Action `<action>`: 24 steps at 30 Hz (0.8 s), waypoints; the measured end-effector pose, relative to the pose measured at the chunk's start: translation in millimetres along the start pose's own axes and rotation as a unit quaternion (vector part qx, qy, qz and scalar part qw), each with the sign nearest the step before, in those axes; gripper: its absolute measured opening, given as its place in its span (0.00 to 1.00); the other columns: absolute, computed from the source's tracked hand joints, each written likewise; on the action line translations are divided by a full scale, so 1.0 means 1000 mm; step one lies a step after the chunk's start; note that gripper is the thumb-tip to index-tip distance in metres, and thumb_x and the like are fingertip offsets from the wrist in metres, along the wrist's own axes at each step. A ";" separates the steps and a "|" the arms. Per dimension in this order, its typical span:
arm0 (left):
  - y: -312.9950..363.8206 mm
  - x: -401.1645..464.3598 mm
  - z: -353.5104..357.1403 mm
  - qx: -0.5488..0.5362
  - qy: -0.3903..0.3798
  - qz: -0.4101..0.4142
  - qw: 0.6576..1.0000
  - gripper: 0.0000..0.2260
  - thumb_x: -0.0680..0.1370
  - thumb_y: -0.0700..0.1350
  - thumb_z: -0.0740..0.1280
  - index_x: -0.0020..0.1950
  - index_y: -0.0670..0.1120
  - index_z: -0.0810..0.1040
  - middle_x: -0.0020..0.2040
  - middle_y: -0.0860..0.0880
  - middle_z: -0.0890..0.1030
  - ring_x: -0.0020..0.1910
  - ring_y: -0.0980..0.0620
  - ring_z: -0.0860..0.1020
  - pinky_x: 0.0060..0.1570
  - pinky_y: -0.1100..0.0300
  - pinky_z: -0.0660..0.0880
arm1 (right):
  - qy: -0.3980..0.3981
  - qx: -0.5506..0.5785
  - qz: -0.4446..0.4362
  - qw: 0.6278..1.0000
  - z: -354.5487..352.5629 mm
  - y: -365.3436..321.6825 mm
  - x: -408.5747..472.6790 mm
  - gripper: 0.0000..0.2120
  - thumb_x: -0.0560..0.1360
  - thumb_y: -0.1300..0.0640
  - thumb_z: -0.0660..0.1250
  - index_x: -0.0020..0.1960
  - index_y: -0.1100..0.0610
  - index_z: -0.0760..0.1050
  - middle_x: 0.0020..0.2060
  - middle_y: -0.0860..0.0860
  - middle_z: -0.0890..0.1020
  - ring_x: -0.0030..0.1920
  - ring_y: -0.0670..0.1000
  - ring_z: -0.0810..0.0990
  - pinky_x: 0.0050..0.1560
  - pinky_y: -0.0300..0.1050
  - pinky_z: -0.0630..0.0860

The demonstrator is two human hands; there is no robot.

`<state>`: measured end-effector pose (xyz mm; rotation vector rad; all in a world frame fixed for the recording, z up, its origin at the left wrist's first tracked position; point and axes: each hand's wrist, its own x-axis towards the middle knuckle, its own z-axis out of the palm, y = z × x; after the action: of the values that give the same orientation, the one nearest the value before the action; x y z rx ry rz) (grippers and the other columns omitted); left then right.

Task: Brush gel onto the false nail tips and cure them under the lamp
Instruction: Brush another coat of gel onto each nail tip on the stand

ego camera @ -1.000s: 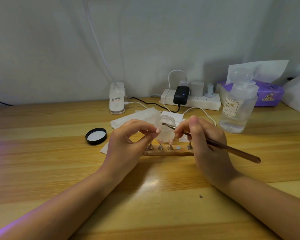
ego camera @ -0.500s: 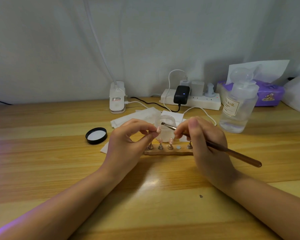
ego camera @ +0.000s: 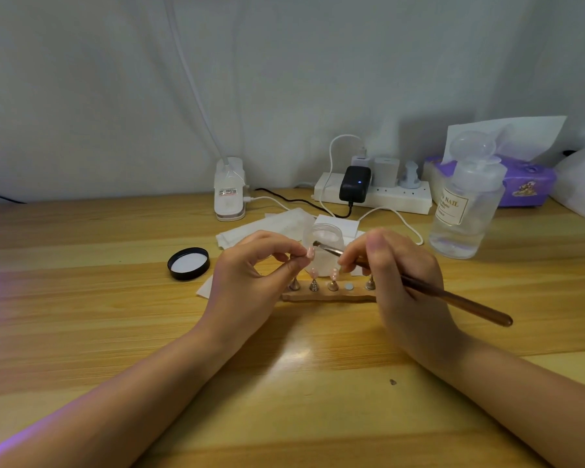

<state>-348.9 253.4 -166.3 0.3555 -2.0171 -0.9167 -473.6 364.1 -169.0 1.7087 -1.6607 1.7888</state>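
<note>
My left hand [ego camera: 250, 278] pinches a pink false nail tip [ego camera: 309, 253] between thumb and fingers, above the wooden holder strip [ego camera: 328, 296]. My right hand [ego camera: 402, 282] grips a brown brush [ego camera: 453, 298]; its bristle end lies just right of the held tip, in front of the open gel jar [ego camera: 324, 246]. Two more pink tips [ego camera: 333, 273] stand on metal pegs of the strip. One magnet spot on the strip is bare.
The jar's black lid [ego camera: 189, 264] lies left of my hands. A white clip lamp base [ego camera: 229, 194], a power strip with chargers [ego camera: 372, 194], a clear liquid bottle [ego camera: 465, 204], a purple tissue box [ego camera: 524, 184] and white wipes [ego camera: 267, 228] sit behind.
The brush tip has shifted slightly toward the held nail tip; both hands stay nearly in place.
</note>
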 end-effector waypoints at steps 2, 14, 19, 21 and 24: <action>0.000 0.000 0.000 0.006 0.002 0.010 1.000 0.09 0.69 0.36 0.72 0.44 0.49 0.80 0.41 0.52 0.80 0.42 0.58 0.76 0.40 0.74 0.71 | -0.015 -0.015 -0.036 0.999 0.002 -0.001 -0.001 0.16 0.78 0.57 0.51 0.37 0.53 0.74 0.31 0.48 0.78 0.37 0.43 0.76 0.43 0.46 0.71; -0.001 0.000 0.000 0.013 0.000 0.009 1.000 0.08 0.70 0.38 0.72 0.44 0.49 0.81 0.41 0.53 0.80 0.42 0.58 0.77 0.42 0.73 0.71 | 0.002 0.008 0.015 1.000 -0.001 0.001 0.001 0.17 0.78 0.56 0.52 0.37 0.56 0.75 0.32 0.48 0.78 0.37 0.44 0.77 0.42 0.44 0.73; -0.001 0.000 0.000 0.021 0.004 0.019 1.000 0.11 0.69 0.37 0.72 0.44 0.51 0.80 0.41 0.54 0.80 0.42 0.58 0.76 0.42 0.73 0.70 | -0.016 -0.039 -0.041 0.998 0.003 0.001 -0.001 0.18 0.77 0.57 0.52 0.36 0.57 0.76 0.31 0.50 0.78 0.36 0.45 0.76 0.44 0.47 0.71; -0.001 0.000 0.000 0.013 0.007 0.013 1.000 0.09 0.69 0.37 0.72 0.44 0.50 0.81 0.41 0.52 0.80 0.42 0.57 0.76 0.41 0.73 0.71 | -0.005 -0.023 -0.004 1.000 0.001 0.003 0.000 0.18 0.78 0.55 0.51 0.37 0.57 0.76 0.31 0.48 0.78 0.37 0.43 0.76 0.44 0.45 0.72; -0.001 0.000 0.001 0.000 0.003 0.008 1.000 0.08 0.69 0.35 0.72 0.43 0.47 0.81 0.40 0.50 0.80 0.42 0.56 0.76 0.38 0.74 0.71 | 0.012 -0.004 0.044 0.999 -0.001 0.006 0.001 0.20 0.77 0.52 0.50 0.38 0.58 0.76 0.32 0.47 0.78 0.38 0.43 0.77 0.42 0.39 0.71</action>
<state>-349.5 253.4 -167.1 0.3427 -2.0115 -0.9040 -479.3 361.9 -171.2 1.6288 -1.7565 1.8296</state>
